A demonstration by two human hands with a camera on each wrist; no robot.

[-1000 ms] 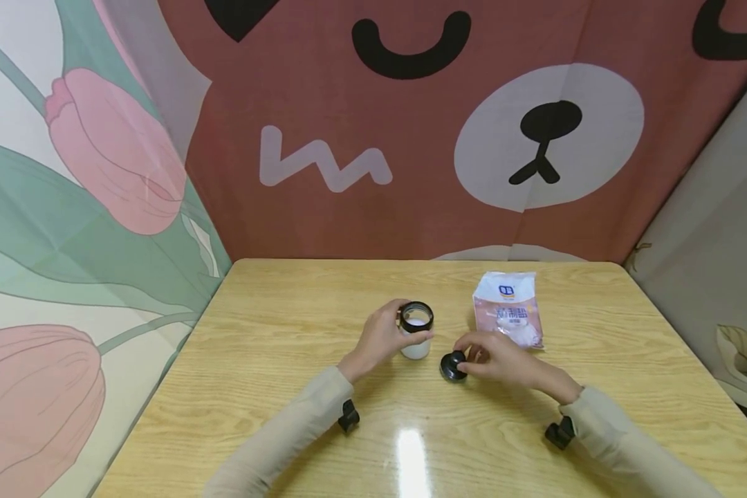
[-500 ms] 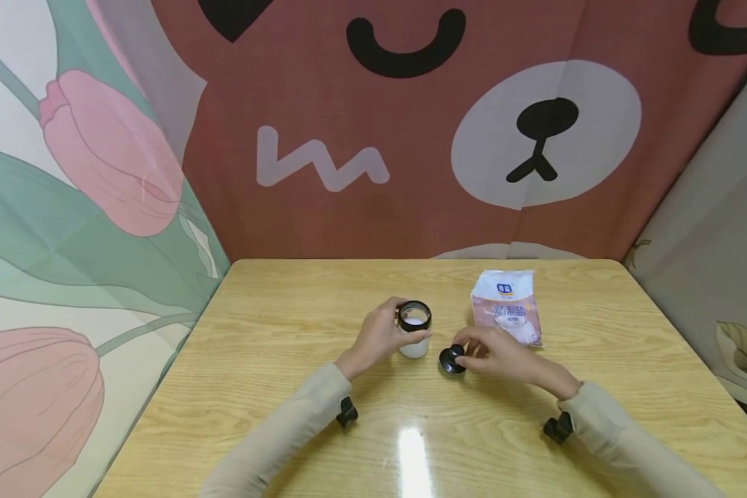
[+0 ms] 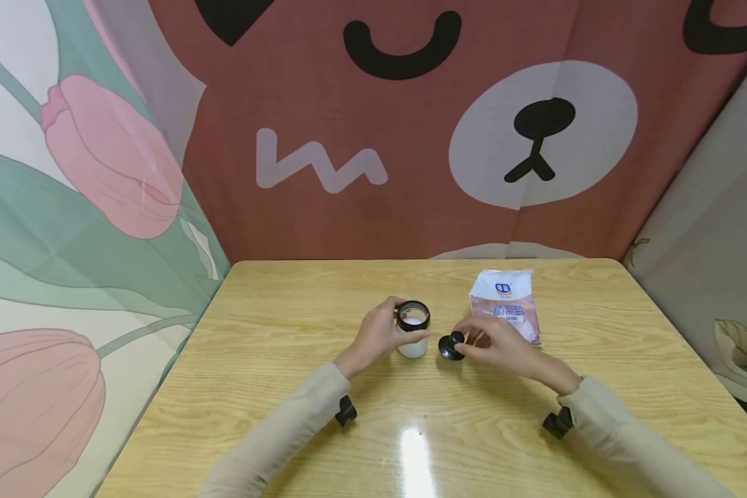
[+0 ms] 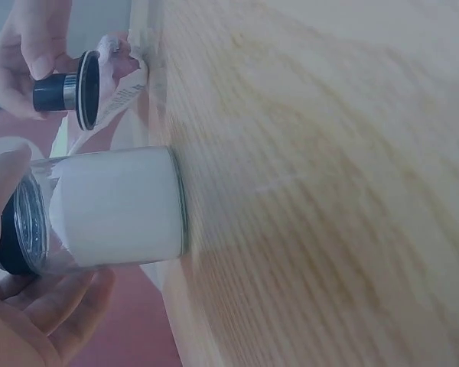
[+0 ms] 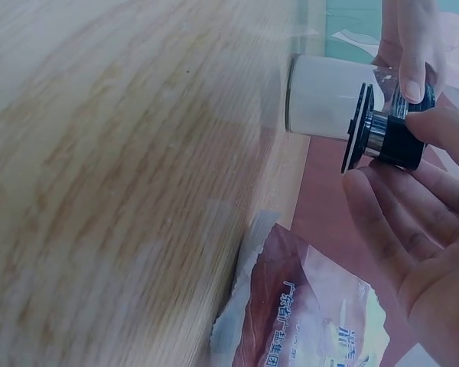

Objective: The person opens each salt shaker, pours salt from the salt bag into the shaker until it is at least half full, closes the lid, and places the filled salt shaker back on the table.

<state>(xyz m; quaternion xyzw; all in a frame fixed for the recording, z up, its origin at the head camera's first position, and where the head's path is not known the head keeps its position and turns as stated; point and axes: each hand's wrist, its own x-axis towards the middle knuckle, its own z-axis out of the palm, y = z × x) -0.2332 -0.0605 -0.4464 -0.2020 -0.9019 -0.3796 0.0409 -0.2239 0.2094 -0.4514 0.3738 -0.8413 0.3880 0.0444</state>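
Observation:
A glass jar (image 3: 413, 347) with a black collar stands upright on the table, mostly full of white powder. Its top is uncovered. My left hand (image 3: 375, 335) grips it around the collar, thumb on the near side and fingers on the far side. Just right of the jar, a round black lid (image 3: 449, 348) with a silver-banded knob hangs above the table, disc facing down. Thumb and fingers of my right hand (image 3: 499, 349) pinch its knob. In the right wrist view the lid's disc (image 5: 357, 128) overlaps the jar (image 5: 325, 95).
Behind my right hand a white and pink printed bag (image 3: 503, 299) lies on the wooden table (image 3: 286, 297), its lower part partly hidden by that hand. A printed cloth (image 3: 324, 221) hangs along the table's far edge.
My right hand has lifted the lid a little, up and away from me, off its lower position near the tabletop. The left hand and the jar stay in place.

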